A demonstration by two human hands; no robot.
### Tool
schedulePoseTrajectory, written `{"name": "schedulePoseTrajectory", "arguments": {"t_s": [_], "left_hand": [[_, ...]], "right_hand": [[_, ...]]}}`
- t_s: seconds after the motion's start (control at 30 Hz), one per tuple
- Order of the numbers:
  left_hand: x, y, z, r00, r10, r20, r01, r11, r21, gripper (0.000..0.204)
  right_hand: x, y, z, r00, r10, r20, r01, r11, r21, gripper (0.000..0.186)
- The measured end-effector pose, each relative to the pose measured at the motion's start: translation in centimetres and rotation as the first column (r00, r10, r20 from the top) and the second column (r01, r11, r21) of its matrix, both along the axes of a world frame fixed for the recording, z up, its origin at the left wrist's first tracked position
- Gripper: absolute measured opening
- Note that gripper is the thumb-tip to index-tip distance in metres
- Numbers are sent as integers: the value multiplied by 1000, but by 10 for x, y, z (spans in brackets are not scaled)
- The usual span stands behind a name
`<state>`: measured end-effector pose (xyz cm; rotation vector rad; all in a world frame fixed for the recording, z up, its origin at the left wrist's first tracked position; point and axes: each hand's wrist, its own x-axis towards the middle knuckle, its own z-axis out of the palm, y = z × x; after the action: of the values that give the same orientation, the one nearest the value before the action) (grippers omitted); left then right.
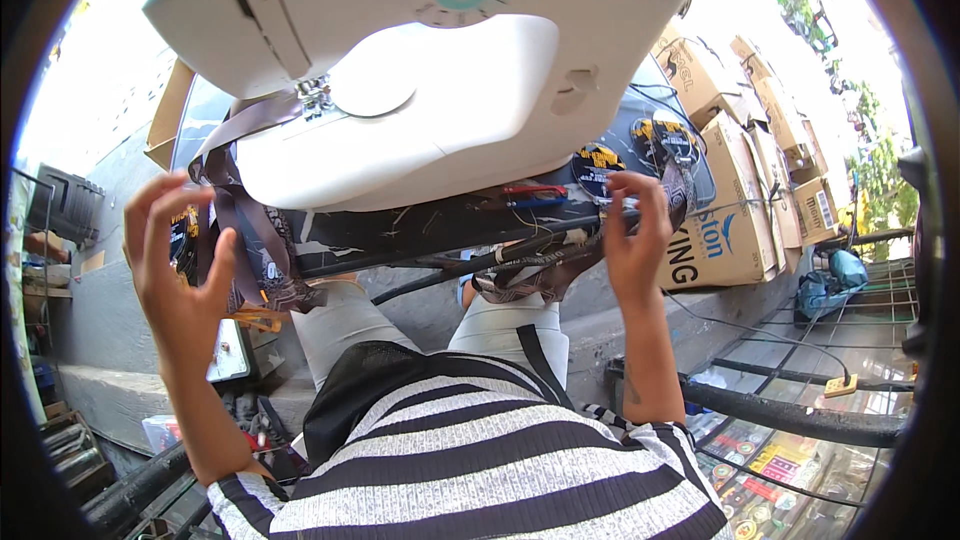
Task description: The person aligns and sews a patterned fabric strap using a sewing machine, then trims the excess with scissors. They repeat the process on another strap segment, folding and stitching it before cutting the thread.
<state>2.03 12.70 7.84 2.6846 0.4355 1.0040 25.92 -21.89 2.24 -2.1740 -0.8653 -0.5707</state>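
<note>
A white sewing machine (480, 150) stands on a dark table (400, 235) before me. A dark grey-brown ribbon strap (250, 120) runs from the presser foot (315, 95) off the machine's left side. It hangs in folds beside my left hand (180, 250), which is raised with fingers and thumb apart, holding nothing. My right hand (640, 235) is up near the table's right end, fingers bent and thumb apart, with nothing visible in it. Close behind it hangs a patterned strap (678, 190). Round black-and-yellow printed pieces (598, 168) lie by the machine's right end.
Small red and blue tools (537, 195) lie at the table's near edge. Cardboard boxes (735, 205) are stacked at the right. A black metal bar (790, 415) and a cable with a yellowish socket (840, 385) are at the lower right. More patterned strap (530, 278) hangs over my knees.
</note>
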Motion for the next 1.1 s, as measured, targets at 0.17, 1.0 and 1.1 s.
{"name": "schedulePoseTrajectory", "arguments": {"t_s": [0.17,1.0,1.1], "left_hand": [[11,-69,-13,952,-303,-51,293,944,-152,17],[105,-194,-29,605,-725,329,618,168,-768,46],[86,-173,-29,618,-718,321,335,-129,-933,35]], "right_hand": [[1,-33,3,974,-99,-203,93,995,-37,18],[-50,-36,84,654,316,-687,-369,926,74,14],[-42,-24,86,420,399,-815,-465,866,185,17]]}}
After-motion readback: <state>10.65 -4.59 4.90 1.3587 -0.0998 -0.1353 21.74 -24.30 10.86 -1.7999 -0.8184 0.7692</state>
